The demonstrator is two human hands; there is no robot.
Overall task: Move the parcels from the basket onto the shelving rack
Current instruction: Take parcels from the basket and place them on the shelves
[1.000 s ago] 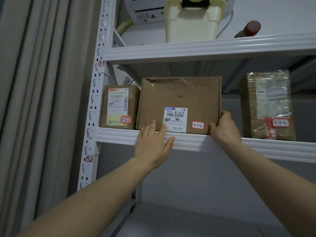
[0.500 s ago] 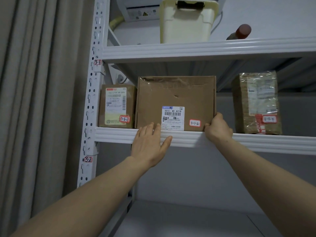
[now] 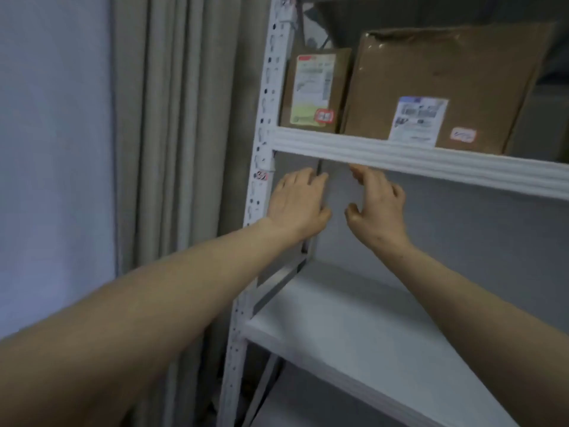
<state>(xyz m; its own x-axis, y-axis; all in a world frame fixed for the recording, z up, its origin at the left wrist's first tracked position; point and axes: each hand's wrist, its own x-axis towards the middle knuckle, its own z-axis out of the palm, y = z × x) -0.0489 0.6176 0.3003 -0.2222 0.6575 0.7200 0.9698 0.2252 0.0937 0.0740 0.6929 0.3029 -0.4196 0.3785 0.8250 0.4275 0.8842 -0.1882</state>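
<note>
In the head view, two parcels are seen already set on the upper shelf (image 3: pixel 400 158) of the rack (image 3: pixel 264 143). The big parcel (image 3: pixel 455 66) is stood upright on its edge, front face turned outward, its base hidden behind the shelf's ribbed white lip. The small parcel (image 3: pixel 314 87) is stood just to its left, hard by the rack's perforated post; whether the two touch cannot be told. By these two, that part of the task is judged done. The basket is not in view, so how many parcels are left cannot be told.

Both are plain brown cardboard boxes. On the big parcel a white shipping label is stuck low on the front, with a small red-edged tag beside it, and the top edge looks creased under clear tape. The small parcel is nearly covered by a tall pale label, with a like red-edged tag at its lower corner. The print is too blurred to be read.

Neither parcel is touched. The left hand (image 3: pixel 297 201) is held below the shelf lip, fingers nearly straight and nothing in it. The right hand (image 3: pixel 377 204) is held just beside it, fingers loosely bent, thumb apart, nothing gripped. Both are well clear of the boxes.

Lower down, a white lower shelf (image 3: pixel 354 322) is seen, and a grey curtain (image 3: pixel 172 118) is hung to the left of the rack.
</note>
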